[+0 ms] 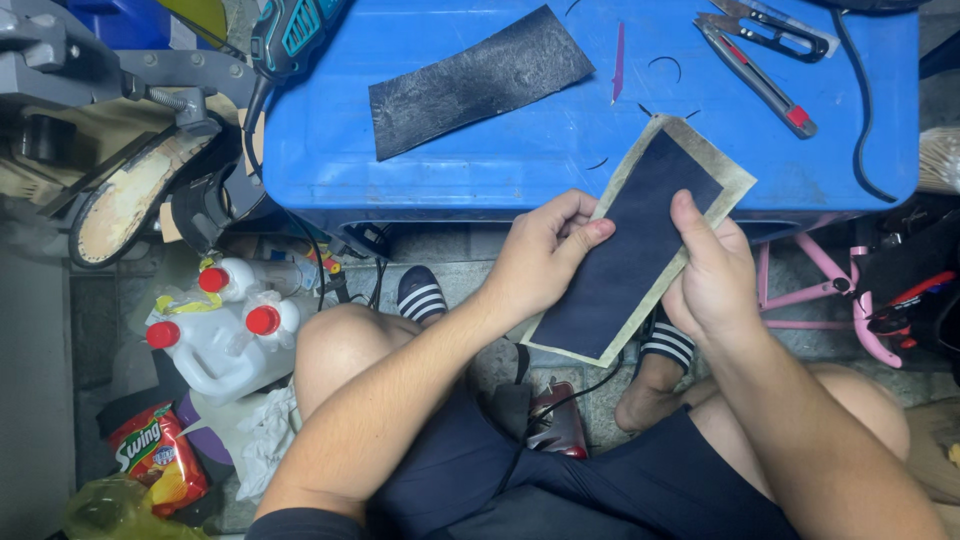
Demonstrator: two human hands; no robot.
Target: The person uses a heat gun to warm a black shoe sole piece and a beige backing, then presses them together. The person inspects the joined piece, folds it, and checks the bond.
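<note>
Nearest the camera we see our own bare knees and dark navy shorts (560, 490) filling the lower middle of the frame, with both forearms reaching up from them. Just above, at the centre, our two hands grip a flat rectangular sheet of dark navy material backed by a wider pale yellowish border (640, 240). It sits tilted, its upper corner overlapping the front edge of the blue plastic table (480, 150) and its lower corner hanging over our striped sandals (425, 295). The left hand (540, 255) pinches the sheet's left edge, thumb on the dark face and fingers curled behind. The right hand (710, 275) clasps the right edge, thumb pressed flat onto the dark surface.

On the table, up and left of the sheet, lies a second strip of rough black material (470, 80), well apart from our hands. At the upper right rest a red-and-grey utility knife (760, 80) and, beside it, a pair of small snips (775, 30), with a black cable (860, 110) running down the table's right side.

At the left of the frame stands a white plastic jug with red caps (225, 335); below it lies a red snack bag (160, 455). In the upper left, a worn shoe sole (125, 200) sits on a metal stand.
</note>
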